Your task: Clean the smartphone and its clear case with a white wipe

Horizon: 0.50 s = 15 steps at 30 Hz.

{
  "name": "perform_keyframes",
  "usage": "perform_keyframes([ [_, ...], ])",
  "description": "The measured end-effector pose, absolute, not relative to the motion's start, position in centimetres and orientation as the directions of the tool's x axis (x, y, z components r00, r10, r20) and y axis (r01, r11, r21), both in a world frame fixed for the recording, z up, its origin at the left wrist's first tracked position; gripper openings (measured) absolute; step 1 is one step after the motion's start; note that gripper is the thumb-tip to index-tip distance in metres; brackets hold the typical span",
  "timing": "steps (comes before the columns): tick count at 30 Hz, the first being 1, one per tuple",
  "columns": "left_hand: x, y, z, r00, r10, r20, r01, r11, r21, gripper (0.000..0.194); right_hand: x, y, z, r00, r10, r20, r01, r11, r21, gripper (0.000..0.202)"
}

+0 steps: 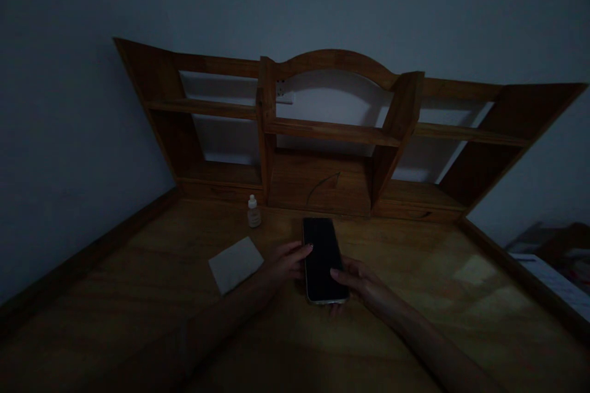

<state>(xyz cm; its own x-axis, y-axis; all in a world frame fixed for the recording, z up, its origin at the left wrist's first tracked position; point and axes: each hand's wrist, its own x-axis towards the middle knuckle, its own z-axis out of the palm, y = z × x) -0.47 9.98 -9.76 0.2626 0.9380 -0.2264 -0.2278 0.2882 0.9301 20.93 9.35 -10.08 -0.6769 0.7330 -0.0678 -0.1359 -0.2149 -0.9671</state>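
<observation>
A dark smartphone [321,255] with a black screen is held above the wooden desk, its top end pointing away from me. My left hand [289,260] grips its left edge, thumb over the screen's side. From the right, my right hand [357,277] holds the lower right edge, with the thumb on the screen and fingers partly hidden underneath. A pale, flat square cloth or paper [236,264] lies to the left of my left hand. Behind it stands a small clear bottle [254,215] with a white cap.
A wooden shelf unit [332,130] with several compartments stands along the back of the desk [405,258]. A thin dark cord or line shows at its middle panel. Behind it, a white socket strip [284,98] is on the wall. White and brown items lie beyond the desk's right edge.
</observation>
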Motion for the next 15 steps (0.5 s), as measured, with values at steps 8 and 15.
perform_keyframes([
  [8, -0.40, 10.27, -10.48, 0.210, 0.936, -0.281, -0.227, 0.326, 0.918, 0.052, 20.88, 9.07, -9.53, -0.720, 0.690, -0.074, -0.105, -0.214, -0.971, 0.043],
  [15, -0.52, 10.03, -10.56, 0.225, 0.934, -0.277, -0.248, 0.330, 0.911, 0.050, 20.80, 8.95, -9.33, -0.698, 0.709, -0.095, -0.054, -0.183, -0.982, 0.043],
])
